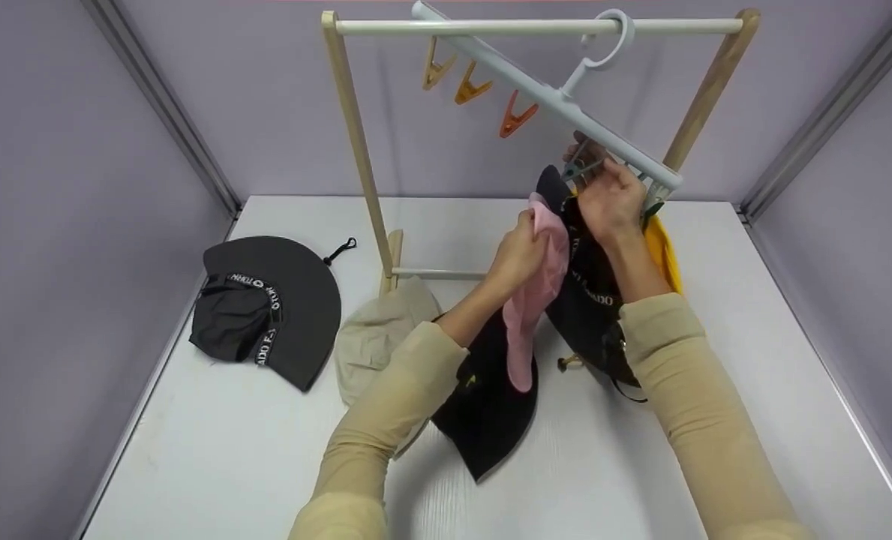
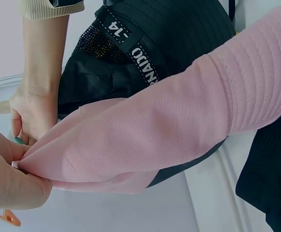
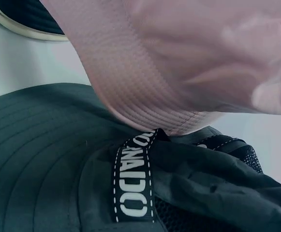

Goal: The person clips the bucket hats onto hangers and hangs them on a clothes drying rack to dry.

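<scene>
My left hand (image 1: 519,253) pinches the crown of a pink bucket hat (image 1: 539,289), whose stitched brim hangs down. In the left wrist view, the hat's fabric (image 2: 150,125) is gathered between thumb and fingers. My right hand (image 1: 612,201) is raised under the tilted hanger bar (image 1: 551,97), its fingers curled at a grey-green clip (image 1: 575,169). A black hat with a lettered band (image 1: 588,277) hangs by the right forearm, and the pink hat overlaps it. Yellow cloth (image 1: 663,251) shows behind that forearm. The right wrist view shows pink fabric and the black hat, not the fingers.
The hanger hook (image 1: 614,41) sits on a rack's white rail (image 1: 491,28). Orange-toned clips (image 1: 517,116) dangle from the bar's left half. On the white table lie a dark wide-brimmed hat (image 1: 295,300), a beige hat (image 1: 374,337) and a black hat (image 1: 491,420).
</scene>
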`<state>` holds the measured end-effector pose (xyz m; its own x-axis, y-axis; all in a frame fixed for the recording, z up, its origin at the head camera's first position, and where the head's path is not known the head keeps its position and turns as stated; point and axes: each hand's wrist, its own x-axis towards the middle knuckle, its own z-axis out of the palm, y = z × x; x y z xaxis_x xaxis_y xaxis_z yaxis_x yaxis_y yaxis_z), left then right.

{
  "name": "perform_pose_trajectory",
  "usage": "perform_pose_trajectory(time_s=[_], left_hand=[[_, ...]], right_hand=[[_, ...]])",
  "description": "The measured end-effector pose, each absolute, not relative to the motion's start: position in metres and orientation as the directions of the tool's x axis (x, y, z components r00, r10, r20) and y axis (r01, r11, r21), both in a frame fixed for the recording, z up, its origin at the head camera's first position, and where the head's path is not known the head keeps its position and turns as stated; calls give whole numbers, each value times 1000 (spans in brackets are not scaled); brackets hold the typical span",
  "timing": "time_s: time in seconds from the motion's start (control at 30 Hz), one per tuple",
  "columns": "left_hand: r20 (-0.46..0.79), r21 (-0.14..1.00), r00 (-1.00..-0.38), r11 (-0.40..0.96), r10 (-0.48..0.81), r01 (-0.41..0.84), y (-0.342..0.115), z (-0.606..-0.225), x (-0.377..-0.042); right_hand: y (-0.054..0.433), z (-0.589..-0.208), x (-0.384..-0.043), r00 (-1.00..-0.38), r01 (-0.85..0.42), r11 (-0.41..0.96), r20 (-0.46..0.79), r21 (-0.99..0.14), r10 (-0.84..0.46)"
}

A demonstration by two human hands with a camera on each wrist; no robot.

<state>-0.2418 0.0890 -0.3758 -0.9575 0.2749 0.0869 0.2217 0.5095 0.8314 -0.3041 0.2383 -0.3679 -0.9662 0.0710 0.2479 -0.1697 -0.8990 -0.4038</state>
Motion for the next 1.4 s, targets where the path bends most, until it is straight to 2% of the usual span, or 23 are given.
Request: perform_pose_trajectory(time_s=[0.2, 0.33, 0.63, 0.83, 1.07, 1.4], left_hand=[[85, 823, -956, 521, 279, 226, 92, -375, -243], [79, 820, -957, 528, 279, 222, 92, -375, -243], [98, 810, -953, 533, 287, 243, 96, -376, -245], [126, 797, -954, 545, 272, 260, 99, -376, -246], [156, 785, -944, 544, 290, 297, 101, -370, -249], [143, 768, -948, 572, 284, 287, 101, -366, -257]], right_hand=[[242, -367, -303, -968, -121, -923, 248, -366, 28], [246, -368, -302, -963, -98, -920, 270, -380, -9], [247, -364, -300, -955, -177, -841, 295, -512, 21], [242, -354, -296, -978, -178, -786, 195, -592, 75], [236, -339, -295, -992, -121, -769, 53, -627, 113], [236, -328, -294, -990, -90, -668, -5, -739, 140]])
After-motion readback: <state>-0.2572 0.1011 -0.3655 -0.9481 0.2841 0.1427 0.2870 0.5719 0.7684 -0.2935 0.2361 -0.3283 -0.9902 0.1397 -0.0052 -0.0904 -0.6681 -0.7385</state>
